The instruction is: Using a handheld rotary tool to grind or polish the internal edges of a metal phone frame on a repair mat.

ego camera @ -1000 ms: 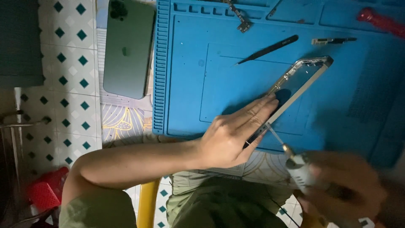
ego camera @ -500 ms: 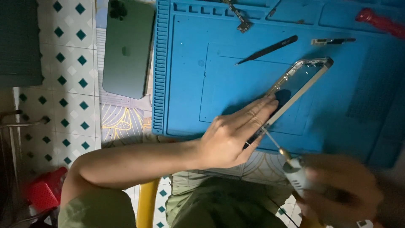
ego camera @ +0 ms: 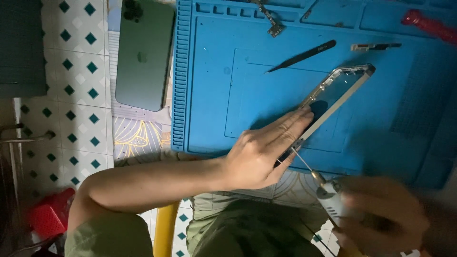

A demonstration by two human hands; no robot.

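A phone frame (ego camera: 333,97) lies on the mat (ego camera: 228,71), with tweezers (ego camera: 302,55) beyond it. Left of the mat, a phone (ego camera: 143,57) lies on the table (ego camera: 138,131).

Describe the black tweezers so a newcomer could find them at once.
Start at the blue silicone work mat. In its upper middle, above the metal phone frame, lie the slim black tweezers, touching nothing. They alone taper to a fine point, aimed lower left.

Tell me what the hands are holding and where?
Left hand presses its fingers on the phone frame near its lower end. Right hand grips the electric screwdriver by its body.
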